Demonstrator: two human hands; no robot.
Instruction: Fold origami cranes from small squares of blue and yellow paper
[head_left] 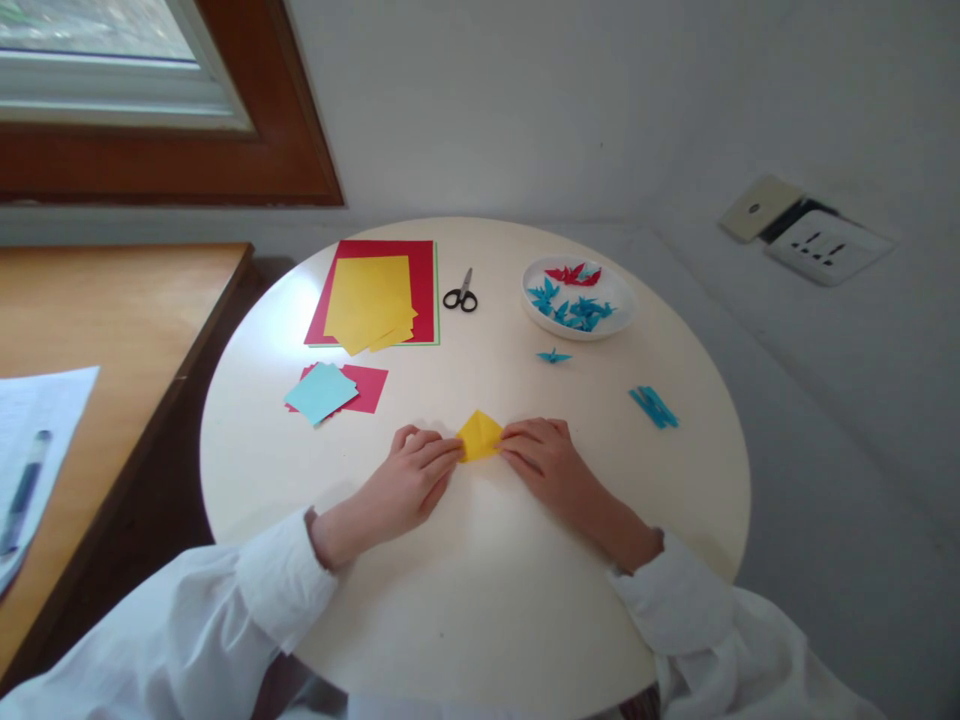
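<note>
A small piece of yellow origami paper [480, 434], with creases showing, lies on the white round table between my hands. Its left corner is pinched under the fingers of my left hand [412, 475]. The fingertips of my right hand [551, 465] press on its right corner. Beyond my right hand, a single blue paper crane [553, 356] sits on the tabletop. Farther back, a white dish [531, 312] holds several blue paper cranes [585, 315] and red ones [574, 274].
Black-handled scissors [460, 296] lie at the back beside yellow sheets [369, 298] stacked on red sheets [424, 290]. Nearer left are light blue squares [321, 393] over red squares [370, 387]. Folded blue strips [653, 407] lie right. A wooden desk [150, 300] adjoins the left.
</note>
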